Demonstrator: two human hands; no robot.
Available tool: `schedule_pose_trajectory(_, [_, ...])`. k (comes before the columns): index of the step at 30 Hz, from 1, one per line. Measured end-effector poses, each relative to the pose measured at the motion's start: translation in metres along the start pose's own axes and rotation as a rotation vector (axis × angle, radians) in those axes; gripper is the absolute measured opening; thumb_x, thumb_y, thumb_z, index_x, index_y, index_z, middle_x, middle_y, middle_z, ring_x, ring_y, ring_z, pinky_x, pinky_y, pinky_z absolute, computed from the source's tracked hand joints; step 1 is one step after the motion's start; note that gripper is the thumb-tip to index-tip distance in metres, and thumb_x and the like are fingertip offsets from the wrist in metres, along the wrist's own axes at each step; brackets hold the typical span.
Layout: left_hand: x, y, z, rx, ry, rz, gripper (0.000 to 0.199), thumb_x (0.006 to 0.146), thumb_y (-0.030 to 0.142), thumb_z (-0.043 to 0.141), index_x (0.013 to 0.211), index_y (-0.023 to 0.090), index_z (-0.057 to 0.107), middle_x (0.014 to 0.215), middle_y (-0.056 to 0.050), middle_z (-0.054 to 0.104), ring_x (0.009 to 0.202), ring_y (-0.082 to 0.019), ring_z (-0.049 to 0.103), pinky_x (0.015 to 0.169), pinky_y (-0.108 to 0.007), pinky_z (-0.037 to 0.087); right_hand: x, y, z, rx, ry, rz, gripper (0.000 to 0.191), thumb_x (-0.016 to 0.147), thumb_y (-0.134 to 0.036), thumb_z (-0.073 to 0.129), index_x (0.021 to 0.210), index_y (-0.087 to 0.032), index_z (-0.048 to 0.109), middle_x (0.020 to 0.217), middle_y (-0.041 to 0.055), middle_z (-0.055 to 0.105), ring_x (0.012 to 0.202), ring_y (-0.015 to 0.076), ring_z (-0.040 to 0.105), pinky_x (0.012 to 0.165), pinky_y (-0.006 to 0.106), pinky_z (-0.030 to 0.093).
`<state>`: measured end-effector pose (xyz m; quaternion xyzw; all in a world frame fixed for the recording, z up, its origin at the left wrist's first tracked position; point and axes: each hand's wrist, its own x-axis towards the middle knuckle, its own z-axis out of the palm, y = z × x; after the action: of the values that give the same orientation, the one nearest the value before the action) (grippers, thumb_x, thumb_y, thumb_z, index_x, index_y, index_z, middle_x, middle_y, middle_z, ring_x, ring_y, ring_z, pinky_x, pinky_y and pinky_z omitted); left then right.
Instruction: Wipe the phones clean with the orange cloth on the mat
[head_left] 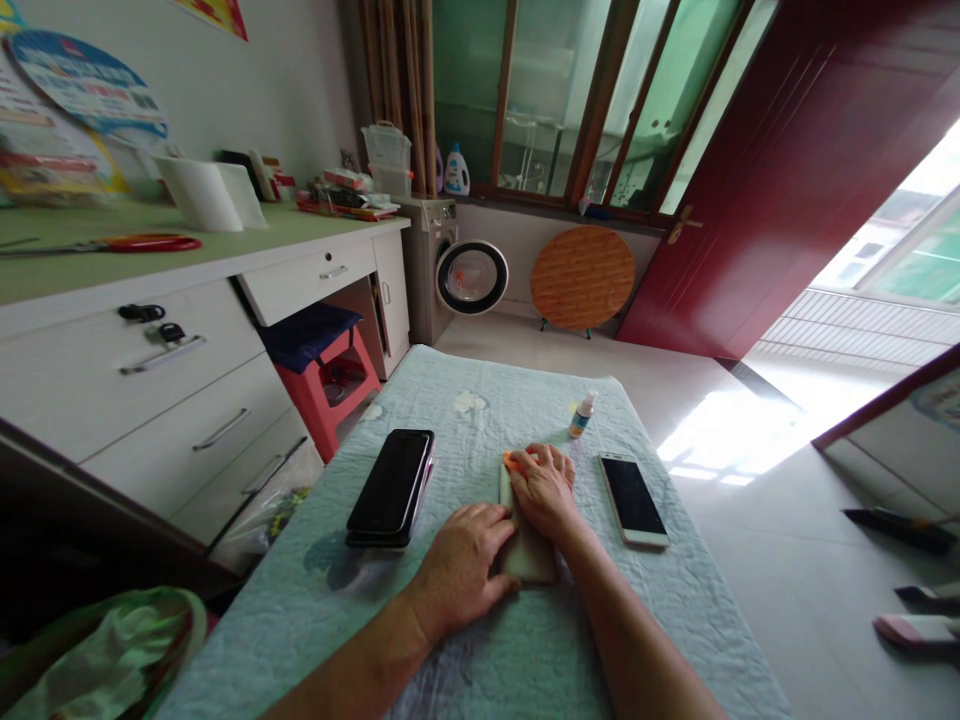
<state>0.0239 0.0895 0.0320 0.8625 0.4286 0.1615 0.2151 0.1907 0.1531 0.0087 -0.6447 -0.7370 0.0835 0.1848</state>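
A flat pale device [529,562], which looks like a phone or small tablet, lies on the light-blue quilted cloth [480,385]. My left hand [466,560] holds its left edge, with the fingers over the side and the thumb at the near end. My right hand [546,488] presses an orange cloth [510,461] on the device's far end. Left of my hands is a stack of dark phones [391,487]. To the right lies a white-framed phone [634,500] with a dark screen. A small spray bottle [582,414] stands beyond my right hand.
On the left are a desk with drawers [217,370], a red stool [330,385] and a lined waste bin [191,620]. Farther back are a washing machine with its door open [472,277], a round wooden tabletop [583,277] and a red door [720,180]. Shoes [919,630] lie at the right.
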Motion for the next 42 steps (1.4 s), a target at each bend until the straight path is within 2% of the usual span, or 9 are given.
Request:
schedule_pose_trajectory(8, [-0.001,-0.001,0.001,0.008,0.002,-0.005,0.044,0.074,0.036,0.072,0.114,0.021,0.062,0.127,-0.009,0.06,0.116,-0.03,0.052,0.103,-0.042,0.037,-0.002,0.015,-0.007,-0.028,0.049,0.081,0.023,0.095,-0.035,0.045,0.101,-0.029,0.067,0.113,0.0074,0.054,0.106,0.026,0.044,0.094,0.046,0.03])
schedule_pose_trajectory(15, [0.0,-0.001,0.0,0.012,-0.01,0.003,0.045,0.075,0.037,0.071,0.117,0.022,0.061,0.13,-0.009,0.059,0.118,-0.029,0.052,0.104,-0.043,0.036,0.002,0.017,-0.004,-0.026,0.068,0.145,0.024,0.095,-0.034,0.044,0.095,-0.026,0.067,0.11,0.0087,0.054,0.102,0.0259,0.044,0.088,0.041,0.033])
schedule_pose_trajectory(22, [0.0,-0.003,0.001,0.015,-0.015,0.015,0.044,0.076,0.037,0.071,0.117,0.021,0.061,0.127,-0.009,0.059,0.117,-0.029,0.052,0.104,-0.042,0.036,0.004,0.009,0.004,0.072,0.04,0.028,0.026,0.096,-0.035,0.043,0.1,-0.034,0.069,0.123,0.0038,0.053,0.117,0.0271,0.039,0.097,0.046,0.029])
schedule_pose_trajectory(32, [0.0,-0.003,0.001,-0.012,-0.016,0.036,0.049,0.075,0.038,0.074,0.118,0.021,0.059,0.121,-0.007,0.06,0.111,-0.029,0.053,0.102,-0.041,0.037,0.002,-0.003,0.005,0.032,-0.06,-0.064,0.03,0.097,-0.039,0.042,0.118,-0.04,0.064,0.139,0.002,0.044,0.131,0.0313,0.029,0.106,0.054,0.019])
schedule_pose_trajectory(38, [0.001,-0.002,0.002,0.0,-0.002,0.026,0.05,0.074,0.038,0.074,0.118,0.021,0.059,0.12,-0.007,0.06,0.11,-0.029,0.053,0.101,-0.041,0.038,0.001,-0.007,0.003,0.008,-0.039,-0.01,0.028,0.097,-0.039,0.042,0.116,-0.036,0.063,0.134,0.0037,0.049,0.129,0.0299,0.031,0.107,0.054,0.016])
schedule_pose_trajectory(42, [0.0,-0.001,0.002,0.009,0.014,0.015,0.047,0.073,0.037,0.074,0.115,0.02,0.061,0.12,-0.008,0.06,0.111,-0.028,0.053,0.101,-0.04,0.038,0.002,-0.002,0.0,0.003,-0.011,0.026,0.025,0.096,-0.038,0.044,0.11,-0.032,0.064,0.126,0.0047,0.053,0.123,0.0273,0.037,0.105,0.05,0.02])
